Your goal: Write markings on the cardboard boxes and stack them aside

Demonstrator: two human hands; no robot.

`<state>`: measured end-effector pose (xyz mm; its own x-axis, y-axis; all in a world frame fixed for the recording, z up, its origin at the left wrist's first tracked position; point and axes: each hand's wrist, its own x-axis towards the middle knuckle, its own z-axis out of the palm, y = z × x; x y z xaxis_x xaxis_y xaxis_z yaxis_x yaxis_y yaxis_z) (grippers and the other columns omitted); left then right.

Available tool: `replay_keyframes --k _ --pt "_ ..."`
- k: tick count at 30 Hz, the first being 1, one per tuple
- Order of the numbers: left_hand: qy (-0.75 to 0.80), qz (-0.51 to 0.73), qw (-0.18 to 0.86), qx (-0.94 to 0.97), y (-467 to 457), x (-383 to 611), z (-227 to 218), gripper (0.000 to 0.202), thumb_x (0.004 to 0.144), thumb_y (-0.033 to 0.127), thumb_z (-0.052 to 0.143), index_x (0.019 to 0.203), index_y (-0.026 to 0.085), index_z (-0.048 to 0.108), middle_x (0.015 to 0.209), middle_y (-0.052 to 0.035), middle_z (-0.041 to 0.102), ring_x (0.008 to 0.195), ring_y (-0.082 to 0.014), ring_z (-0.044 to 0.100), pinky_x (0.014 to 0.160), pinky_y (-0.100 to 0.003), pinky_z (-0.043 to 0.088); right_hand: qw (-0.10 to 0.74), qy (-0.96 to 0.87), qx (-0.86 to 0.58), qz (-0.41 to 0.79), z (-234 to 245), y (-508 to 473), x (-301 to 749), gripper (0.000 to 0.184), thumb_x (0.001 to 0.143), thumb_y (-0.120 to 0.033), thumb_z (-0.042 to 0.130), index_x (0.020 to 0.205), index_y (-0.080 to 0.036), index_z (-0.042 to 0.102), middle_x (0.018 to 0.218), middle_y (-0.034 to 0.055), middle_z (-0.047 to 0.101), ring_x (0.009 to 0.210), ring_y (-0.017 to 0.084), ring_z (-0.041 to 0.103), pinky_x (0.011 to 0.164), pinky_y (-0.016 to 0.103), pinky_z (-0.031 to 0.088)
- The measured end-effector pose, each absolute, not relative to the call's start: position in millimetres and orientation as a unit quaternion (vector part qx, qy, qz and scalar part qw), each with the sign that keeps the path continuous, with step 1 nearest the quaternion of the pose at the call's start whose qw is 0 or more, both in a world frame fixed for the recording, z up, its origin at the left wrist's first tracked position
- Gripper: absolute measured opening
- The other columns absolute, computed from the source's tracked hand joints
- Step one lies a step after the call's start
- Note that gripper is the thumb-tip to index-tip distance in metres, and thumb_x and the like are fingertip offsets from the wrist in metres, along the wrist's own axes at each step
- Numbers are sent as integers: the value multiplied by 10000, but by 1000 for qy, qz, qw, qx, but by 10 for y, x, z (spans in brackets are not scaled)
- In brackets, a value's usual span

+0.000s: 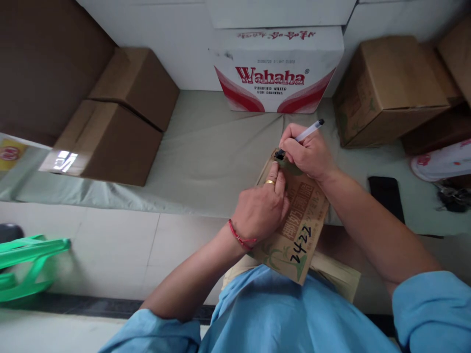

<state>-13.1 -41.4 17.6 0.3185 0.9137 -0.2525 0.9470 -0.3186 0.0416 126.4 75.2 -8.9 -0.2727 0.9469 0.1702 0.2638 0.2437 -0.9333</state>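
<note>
A brown cardboard piece (301, 230) printed with palm trees and hand-marked "2422" lies slanted across my lap and the edge of a cloth-covered surface. My right hand (309, 153) is closed on a marker pen (308, 131), its black tip touching the far end of the cardboard. My left hand (262, 208), wearing a gold ring and a red string bracelet, presses down on the cardboard with fingers curled against it.
A white Wahaha water carton (277, 68) stands straight ahead. Brown cartons (110, 142) (390, 90) sit left and right on the pale cloth (206, 157). A black phone (386, 196) lies at right. A green plastic stool (25, 267) stands on the tiled floor at left.
</note>
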Motion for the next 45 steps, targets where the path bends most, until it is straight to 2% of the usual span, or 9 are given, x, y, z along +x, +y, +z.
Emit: replay_keyframes --k 8,13,21,30,36,42,45 --pt "578 -92 96 805 -408 -137 190 620 1108 332 356 1696 137 370 1813 -196 224 1018 -289 809 685 -388 660 392 -687 -456 408 -77 758 1253 232 888 -254 616 678 -244 516 620 -12 477 644 152 437 579 307 323" --pt "578 -88 96 806 -410 -139 177 621 1100 321 355 1692 134 379 1804 -197 256 1045 -296 804 698 -392 660 405 -696 -445 393 -64 761 1253 224 859 -210 587 656 -240 500 624 -19 460 645 145 422 597 310 316" --pt "581 -77 94 805 -416 -141 162 618 1103 331 355 1689 137 388 1795 -205 284 1056 -282 801 694 -353 636 401 -689 -449 404 -49 761 1254 235 846 -235 601 642 -244 484 610 -24 441 639 141 407 575 299 290" --pt "584 -73 90 804 -419 -140 169 628 1102 342 369 1691 125 381 1788 -217 296 1070 -296 799 694 -360 636 393 -694 -461 388 1 758 1261 298 869 -159 604 620 -237 460 605 -25 425 627 136 400 596 320 289" --pt "572 -35 89 814 -432 -189 107 577 1096 320 387 1640 152 476 1763 -170 380 1159 -285 779 724 -352 651 387 -698 -471 375 17 752 1260 320 883 -148 597 615 -232 444 593 -37 411 628 130 397 604 319 280" --pt "571 -29 87 816 -427 -200 105 538 1096 322 392 1598 187 527 1764 -116 390 1098 -273 793 685 -362 647 378 -706 -480 357 46 745 1253 320 871 -112 575 604 -227 440 568 -48 399 619 113 375 622 330 268" --pt "572 -33 89 814 -423 -190 122 533 1094 328 404 1591 187 535 1763 -118 391 1083 -273 795 683 -364 644 376 -702 -486 360 51 745 1257 304 862 -123 572 608 -227 441 562 -50 392 621 112 371 621 327 265"
